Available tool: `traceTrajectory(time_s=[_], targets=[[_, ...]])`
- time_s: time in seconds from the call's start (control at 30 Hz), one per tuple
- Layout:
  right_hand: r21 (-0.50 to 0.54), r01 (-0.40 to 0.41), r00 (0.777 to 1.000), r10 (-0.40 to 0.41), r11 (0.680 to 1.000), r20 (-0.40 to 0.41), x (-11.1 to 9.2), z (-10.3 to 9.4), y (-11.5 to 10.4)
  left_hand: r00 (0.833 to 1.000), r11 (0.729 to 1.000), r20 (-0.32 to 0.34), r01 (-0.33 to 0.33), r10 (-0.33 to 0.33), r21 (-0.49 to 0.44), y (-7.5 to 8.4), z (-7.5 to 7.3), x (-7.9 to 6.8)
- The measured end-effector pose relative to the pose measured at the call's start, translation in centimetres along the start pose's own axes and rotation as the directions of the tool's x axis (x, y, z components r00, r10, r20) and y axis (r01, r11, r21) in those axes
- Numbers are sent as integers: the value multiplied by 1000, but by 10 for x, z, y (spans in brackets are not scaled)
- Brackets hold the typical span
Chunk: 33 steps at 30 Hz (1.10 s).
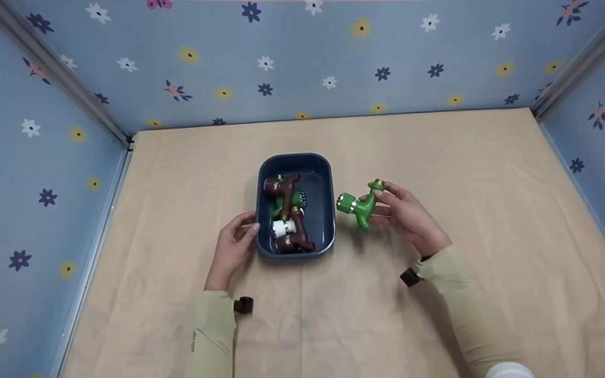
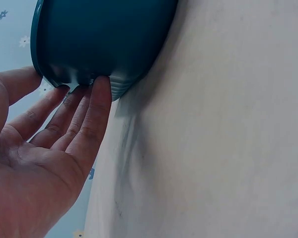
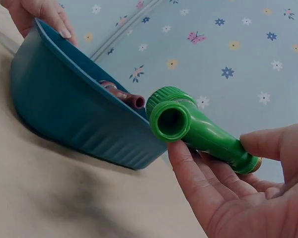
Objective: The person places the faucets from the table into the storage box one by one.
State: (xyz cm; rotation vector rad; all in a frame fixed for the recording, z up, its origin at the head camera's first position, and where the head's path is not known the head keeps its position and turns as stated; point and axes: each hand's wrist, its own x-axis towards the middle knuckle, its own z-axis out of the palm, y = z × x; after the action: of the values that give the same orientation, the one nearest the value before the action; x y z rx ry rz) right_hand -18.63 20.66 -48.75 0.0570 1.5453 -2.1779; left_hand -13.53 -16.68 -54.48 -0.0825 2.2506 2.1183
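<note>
My right hand [image 1: 407,218] holds a green plastic tap [image 1: 365,207] just right of a dark blue tub [image 1: 332,210]. The thumb lies on one side of the tap [image 3: 208,134], with several fingers beneath it; its knob points toward the tub and its round open end faces the right wrist camera. My left hand [image 1: 233,252] grips the tub's left side, thumb at the rim and fingertips against the outer wall [image 2: 104,39]. Inside the tub lie brown taps [image 1: 288,197], a partly hidden green tap [image 1: 299,199] and a piece with a white knob [image 1: 282,228].
The tub stands on a beige cloth-covered table [image 1: 187,173]. Blue flowered panels [image 1: 302,63] enclose the back and both sides, with metal posts [image 1: 66,73] at the corners. A white round object [image 1: 510,370] shows at the bottom right edge, by the right sleeve.
</note>
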Motion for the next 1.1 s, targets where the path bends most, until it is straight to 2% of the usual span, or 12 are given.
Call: traceTrajectory(time_s=[0.17,0.4,0.6,0.77,0.97,1.1], targets=[[13,-1,1000,1,1000,28,-2,11,-1,1000,999,15,22,-22,-31,4,0,-1],[-5,-25,998,25,1000,52,-2,30,4,999,999,38,25,-23,-28,26,3,-9],[-5,-34,995,35,999,93,0,46,12,999,999,40,34,-33,-18,28,3,-11],[-19,-33,993,35,999,111,3,58,15,999,1000,46,1,0,-13,28,3,-11],[-77,-39,995,46,996,93,7,72,15,998,999,48,-39,40,-30,28,3,-10],[-90,-48,995,55,995,86,10,78,15,998,999,38,-42,43,-17,27,3,-10]])
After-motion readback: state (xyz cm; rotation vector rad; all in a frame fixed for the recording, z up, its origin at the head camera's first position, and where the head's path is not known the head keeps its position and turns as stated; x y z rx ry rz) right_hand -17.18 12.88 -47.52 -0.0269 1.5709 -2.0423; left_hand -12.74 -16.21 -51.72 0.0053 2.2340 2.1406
